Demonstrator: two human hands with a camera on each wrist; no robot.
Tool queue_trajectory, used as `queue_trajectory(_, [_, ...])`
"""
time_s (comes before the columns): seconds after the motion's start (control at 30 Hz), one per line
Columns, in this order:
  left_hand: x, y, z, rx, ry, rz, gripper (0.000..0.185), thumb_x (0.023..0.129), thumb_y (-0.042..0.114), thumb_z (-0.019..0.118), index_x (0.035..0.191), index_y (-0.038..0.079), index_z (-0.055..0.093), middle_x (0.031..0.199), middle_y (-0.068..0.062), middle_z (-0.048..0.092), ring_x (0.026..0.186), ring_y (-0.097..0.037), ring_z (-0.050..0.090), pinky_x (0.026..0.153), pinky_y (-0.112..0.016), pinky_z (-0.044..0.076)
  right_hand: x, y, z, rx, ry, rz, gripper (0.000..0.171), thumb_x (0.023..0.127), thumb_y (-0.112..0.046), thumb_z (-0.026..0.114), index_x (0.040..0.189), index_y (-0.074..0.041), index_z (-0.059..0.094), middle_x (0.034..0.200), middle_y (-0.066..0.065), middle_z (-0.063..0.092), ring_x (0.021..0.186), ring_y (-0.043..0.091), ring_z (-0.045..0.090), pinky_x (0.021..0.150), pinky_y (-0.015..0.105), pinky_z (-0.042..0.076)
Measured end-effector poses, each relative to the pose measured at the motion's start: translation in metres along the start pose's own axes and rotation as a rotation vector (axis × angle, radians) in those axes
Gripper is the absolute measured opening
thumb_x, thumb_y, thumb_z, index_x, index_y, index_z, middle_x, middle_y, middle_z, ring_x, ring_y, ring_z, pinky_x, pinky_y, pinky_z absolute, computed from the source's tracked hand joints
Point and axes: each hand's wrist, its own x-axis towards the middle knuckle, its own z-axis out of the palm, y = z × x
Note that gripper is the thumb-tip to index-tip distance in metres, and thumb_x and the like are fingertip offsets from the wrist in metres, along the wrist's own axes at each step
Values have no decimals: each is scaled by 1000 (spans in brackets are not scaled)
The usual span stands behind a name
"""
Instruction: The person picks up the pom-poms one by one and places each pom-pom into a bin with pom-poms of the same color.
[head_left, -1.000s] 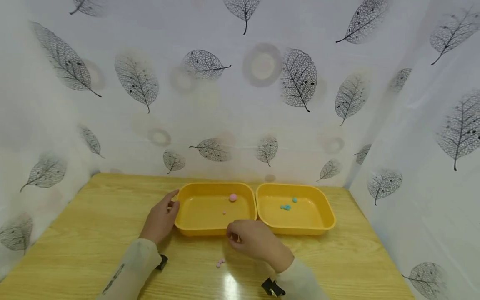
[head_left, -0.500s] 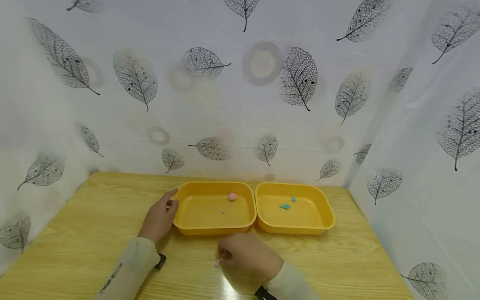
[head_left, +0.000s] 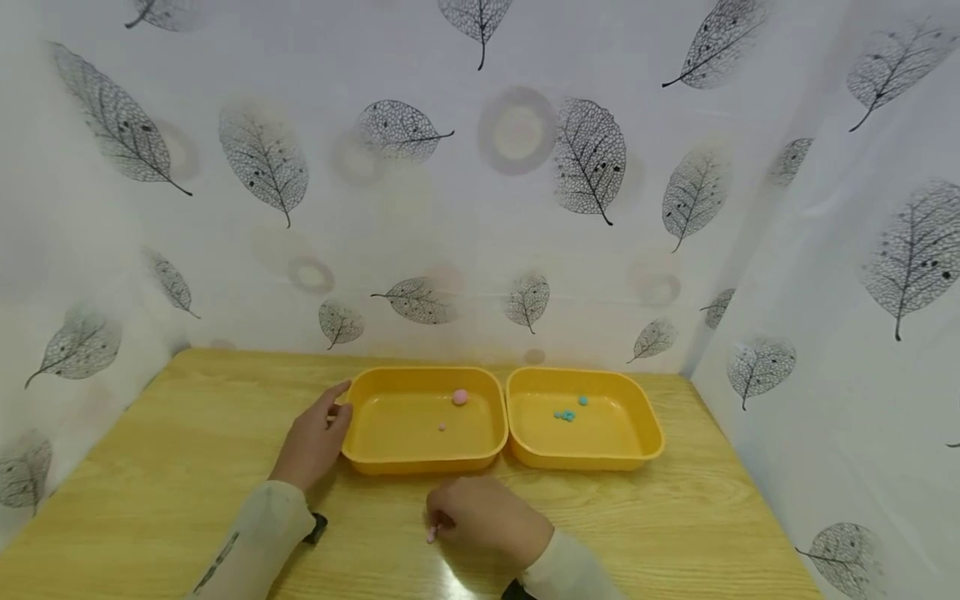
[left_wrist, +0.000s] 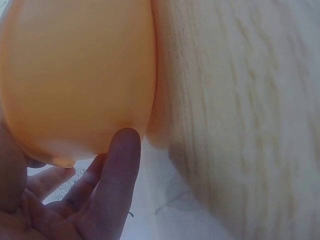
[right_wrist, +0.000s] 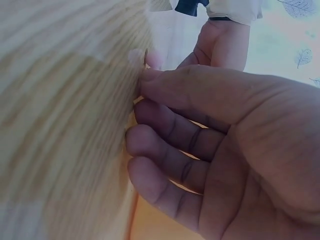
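A pale wooden bench point(head_left: 150, 467) stands inside leaf-printed white curtains. Near its front edge, small pink beads point(head_left: 431, 535) are being pinched by the curled right hand point(head_left: 483, 525); lifting them cleanly seems called for next. Farther back, the left yellow tray point(head_left: 390, 462) is steadied by the left hand point(head_left: 311, 442), fingers straight. No writing is legible.

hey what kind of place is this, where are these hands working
Probably a staged tabletop booth, not a lived-in room: a wooden table screened on three sides by leaf-print curtains, with two yellow trays holding small beads.
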Motion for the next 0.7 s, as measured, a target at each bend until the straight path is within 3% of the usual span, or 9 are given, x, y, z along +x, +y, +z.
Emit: queue_trajectory(0.7, [-2, 2, 0, 7, 8, 7, 54, 112, 34, 42, 162, 15, 34, 137, -22, 60, 114, -34, 62, 98, -53, 52, 1, 3, 1, 12, -7, 14, 18, 96, -35, 75, 83, -29, 65, 73, -23, 53, 65, -6, 46, 60, 12, 38])
